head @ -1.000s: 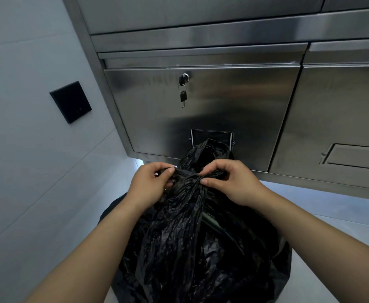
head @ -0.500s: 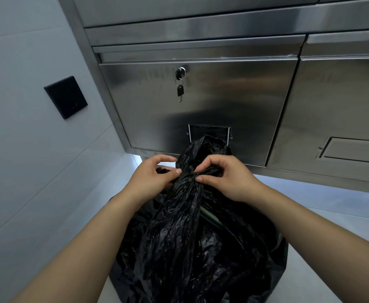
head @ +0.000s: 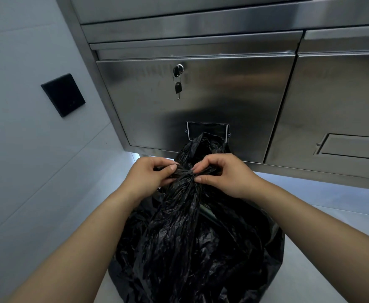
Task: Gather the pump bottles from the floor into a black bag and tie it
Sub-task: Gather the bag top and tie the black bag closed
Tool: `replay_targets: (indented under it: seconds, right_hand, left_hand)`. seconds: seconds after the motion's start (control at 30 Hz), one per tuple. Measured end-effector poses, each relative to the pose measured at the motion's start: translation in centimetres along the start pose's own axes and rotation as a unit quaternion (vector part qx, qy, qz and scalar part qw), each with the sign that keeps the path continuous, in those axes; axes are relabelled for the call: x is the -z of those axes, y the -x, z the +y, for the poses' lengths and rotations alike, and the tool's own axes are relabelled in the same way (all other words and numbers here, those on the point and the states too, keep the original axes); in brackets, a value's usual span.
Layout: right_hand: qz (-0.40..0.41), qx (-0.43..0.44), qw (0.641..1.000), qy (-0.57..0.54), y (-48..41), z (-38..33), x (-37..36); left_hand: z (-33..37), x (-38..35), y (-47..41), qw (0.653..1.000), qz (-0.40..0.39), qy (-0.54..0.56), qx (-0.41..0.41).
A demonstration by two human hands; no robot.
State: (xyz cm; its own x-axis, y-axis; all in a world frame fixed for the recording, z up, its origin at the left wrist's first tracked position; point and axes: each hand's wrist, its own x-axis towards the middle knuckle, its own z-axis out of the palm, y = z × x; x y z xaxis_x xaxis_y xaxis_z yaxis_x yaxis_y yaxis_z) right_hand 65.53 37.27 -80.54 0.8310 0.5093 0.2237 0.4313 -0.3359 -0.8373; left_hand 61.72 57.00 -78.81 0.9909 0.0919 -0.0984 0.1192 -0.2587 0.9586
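A full black bag of crinkled plastic stands on the pale floor in front of me. Its top is gathered into a twisted neck, with loose plastic sticking up behind my fingers. My left hand pinches the neck from the left. My right hand pinches it from the right, fingertips almost meeting the left ones at the twist. No pump bottles are visible; the bag hides whatever is inside.
A stainless steel cabinet fills the wall right behind the bag, with a key hanging from its lock. A black wall panel sits on the tiled wall to the left. Pale floor lies to the right.
Both hands have kept their grip on the bag's neck and worked their fingers closer together at the twist. The view has shifted slightly downward.
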Motion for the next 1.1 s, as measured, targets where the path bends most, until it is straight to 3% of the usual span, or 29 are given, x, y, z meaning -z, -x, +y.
replay_targets:
  seconds: [0.2,0.37,0.6,0.8,0.93,1.1]
  right_hand:
    - [0.043,-0.016,0.998,-0.051,0.0,-0.3,0.4]
    - [0.103,-0.037,0.993,-0.044,-0.3,0.0,0.2]
    - [0.175,-0.075,0.981,-0.039,-0.6,0.8,-0.5]
    - [0.206,-0.131,0.967,-0.072,-0.6,1.5,-0.6]
    - [0.182,-0.06,0.976,-0.101,-0.4,1.3,-0.5]
    - [0.143,0.044,0.988,-0.034,-0.1,0.4,-0.9]
  left_hand:
    - [0.2,0.3,-0.3,0.996,0.021,0.083,-0.027]
    - [0.0,-0.3,0.1,0.998,-0.032,-0.022,-0.052]
    - [0.3,-2.5,1.0,0.984,0.048,-0.136,-0.104]
    - [-0.1,-2.9,0.8,0.985,0.088,-0.1,-0.111]
    - [-0.4,-2.6,0.4,0.99,0.129,-0.024,-0.06]
    - [-0.4,-2.4,0.3,0.987,0.135,0.086,0.001]
